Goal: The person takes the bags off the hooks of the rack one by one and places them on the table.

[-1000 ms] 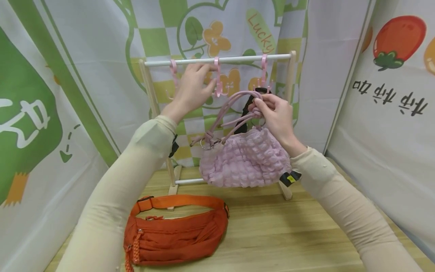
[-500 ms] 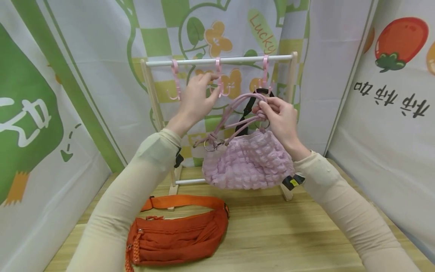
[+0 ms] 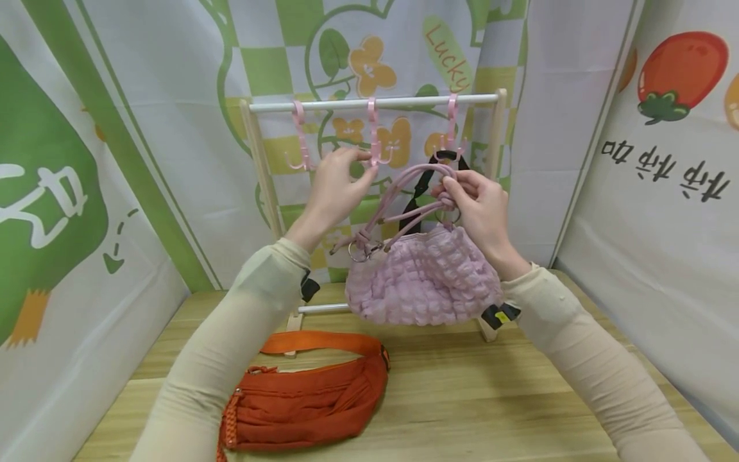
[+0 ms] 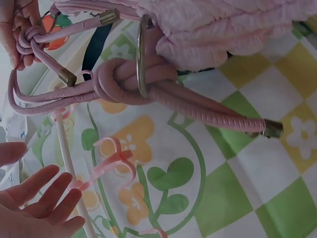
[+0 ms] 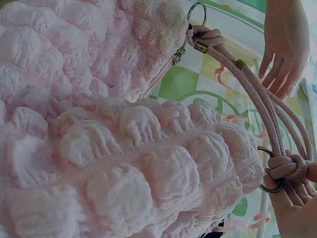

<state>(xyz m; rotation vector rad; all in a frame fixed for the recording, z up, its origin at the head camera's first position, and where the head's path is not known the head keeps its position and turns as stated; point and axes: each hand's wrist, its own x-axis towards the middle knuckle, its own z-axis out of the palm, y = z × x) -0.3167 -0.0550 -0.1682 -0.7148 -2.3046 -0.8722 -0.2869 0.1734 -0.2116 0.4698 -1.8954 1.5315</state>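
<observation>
A puffy lilac-pink handbag (image 3: 424, 276) hangs in front of the rack, its zipped top uppermost. My right hand (image 3: 482, 205) pinches its knotted cord handle (image 5: 250, 96) near the right-hand knot. My left hand (image 3: 337, 186) is held up left of the handle, beside the lower end of the middle pink hook (image 3: 374, 135). In the left wrist view its fingers (image 4: 52, 193) are spread and hold nothing, apart from the pink cords. An orange waist bag (image 3: 306, 404) lies on the table, partly covered by my left sleeve.
A rack with a white top bar (image 3: 416, 101) and wooden posts carries a left pink hook (image 3: 300, 135) and a right pink hook (image 3: 452, 122). A black strap (image 3: 425, 183) hangs from the right one, behind the handbag. Printed cloth walls enclose the wooden table (image 3: 462, 398).
My left hand has come down from the top bar along the middle hook. The handbag and my right hand have shifted slightly right and down.
</observation>
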